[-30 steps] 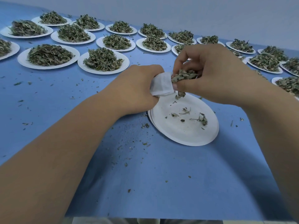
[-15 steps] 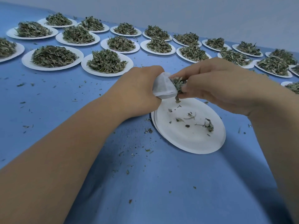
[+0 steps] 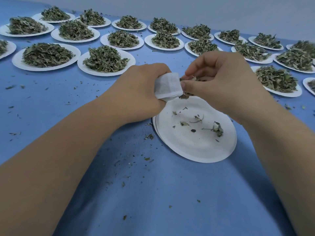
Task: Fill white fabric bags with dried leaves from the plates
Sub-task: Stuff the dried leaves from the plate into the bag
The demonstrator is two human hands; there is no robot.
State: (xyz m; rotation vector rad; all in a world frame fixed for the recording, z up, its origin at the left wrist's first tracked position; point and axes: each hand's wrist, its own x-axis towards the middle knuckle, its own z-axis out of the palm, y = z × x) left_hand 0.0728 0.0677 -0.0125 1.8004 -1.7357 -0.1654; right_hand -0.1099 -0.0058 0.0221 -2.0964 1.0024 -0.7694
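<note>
My left hand (image 3: 141,89) grips a small white fabric bag (image 3: 168,86), its mouth turned to the right. My right hand (image 3: 219,82) pinches a tuft of dried leaves (image 3: 186,95) right at that mouth, thumb below and fingers above. Both hands hover over the far edge of a white paper plate (image 3: 192,147) that holds only a few leaf scraps and stems (image 3: 216,130). How much is inside the bag is hidden.
Several white plates piled with dried leaves stand in rows across the back of the blue table, the nearest being one pile (image 3: 105,59) at the left and another (image 3: 276,80) at the right. Leaf crumbs (image 3: 149,137) are scattered on the blue cloth (image 3: 153,193).
My right hand has lowered and pushed the leaves into the bag's mouth; less of the tuft shows now. The view has tilted down slightly.
</note>
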